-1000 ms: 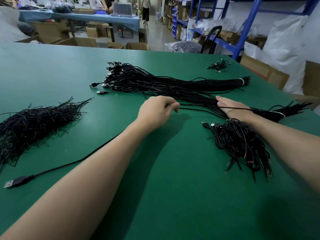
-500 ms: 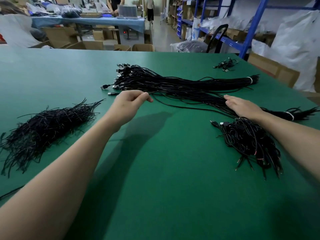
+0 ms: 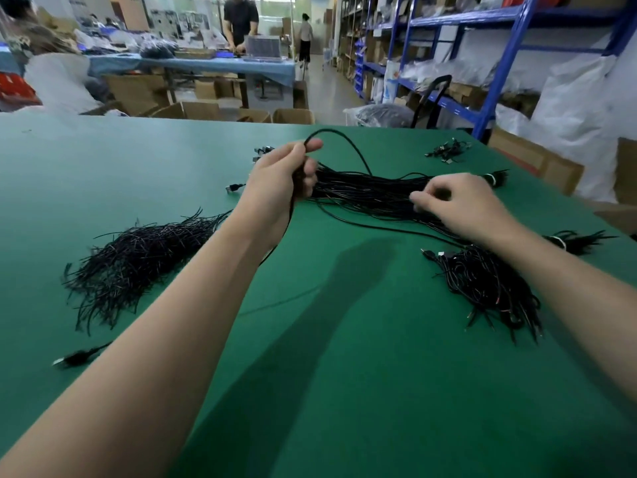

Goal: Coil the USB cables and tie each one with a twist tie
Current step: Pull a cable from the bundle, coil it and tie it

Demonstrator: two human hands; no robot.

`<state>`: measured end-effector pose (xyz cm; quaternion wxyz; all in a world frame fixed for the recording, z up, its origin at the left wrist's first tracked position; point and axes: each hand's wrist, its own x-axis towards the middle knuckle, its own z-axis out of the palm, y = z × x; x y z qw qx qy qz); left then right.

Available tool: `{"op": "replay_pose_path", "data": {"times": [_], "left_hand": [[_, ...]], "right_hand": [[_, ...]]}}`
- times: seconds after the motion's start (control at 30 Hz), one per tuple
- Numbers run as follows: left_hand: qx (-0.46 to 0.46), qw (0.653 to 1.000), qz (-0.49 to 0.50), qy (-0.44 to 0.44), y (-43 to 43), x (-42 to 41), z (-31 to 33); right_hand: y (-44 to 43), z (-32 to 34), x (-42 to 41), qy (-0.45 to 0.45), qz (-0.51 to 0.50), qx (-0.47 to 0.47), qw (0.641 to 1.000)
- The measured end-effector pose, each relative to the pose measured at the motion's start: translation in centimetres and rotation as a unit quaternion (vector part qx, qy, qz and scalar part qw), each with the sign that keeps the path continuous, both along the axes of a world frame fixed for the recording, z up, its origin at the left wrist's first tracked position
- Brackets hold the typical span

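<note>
Now the left hand [image 3: 279, 181] grips one black cable [image 3: 331, 131], which loops up over the green worktop [image 3: 344, 374]. The right hand [image 3: 462, 205] curls over the long cable bundle [image 3: 365, 191]; I cannot tell if it holds one. Twist ties [image 3: 138, 260] lie heaped at left, coiled cables [image 3: 489, 288] at right. Blue shelves [image 3: 510, 46] and boxes [image 3: 200, 110] stand behind.

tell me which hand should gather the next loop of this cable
Right, probably. The left hand grips the cable loop, so it is busy. The right hand hovers over the bundle, beside the slack strand trailing on the table.
</note>
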<state>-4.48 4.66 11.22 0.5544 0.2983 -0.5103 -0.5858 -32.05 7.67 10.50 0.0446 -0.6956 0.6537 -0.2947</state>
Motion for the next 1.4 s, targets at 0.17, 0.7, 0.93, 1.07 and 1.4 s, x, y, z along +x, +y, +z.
{"op": "replay_pose_path", "data": {"times": [0.17,0.7,0.93,1.07,1.4], "left_hand": [[0.039,0.981,-0.076,0.174,2.1,-3.2,4.9],[0.036,0.969,-0.097,-0.227,5.0,-0.2,2.6],[0.021,0.941,-0.254,-0.223,10.9,2.0,-5.3],[-0.015,0.933,-0.256,-0.254,12.3,2.8,-8.6],[-0.03,0.95,-0.056,-0.306,13.2,2.4,-10.9]], "right_hand": [[6.8,-2.3,12.8,-0.272,0.228,0.213,0.91],[10.6,-3.3,16.3,-0.607,0.204,0.117,0.759],[9.7,-3.2,14.6,-0.603,0.128,0.073,0.784],[9.0,-3.3,14.4,-0.67,0.126,0.028,0.731],[10.5,-6.7,14.5,-0.6,0.112,0.192,0.769]]}}
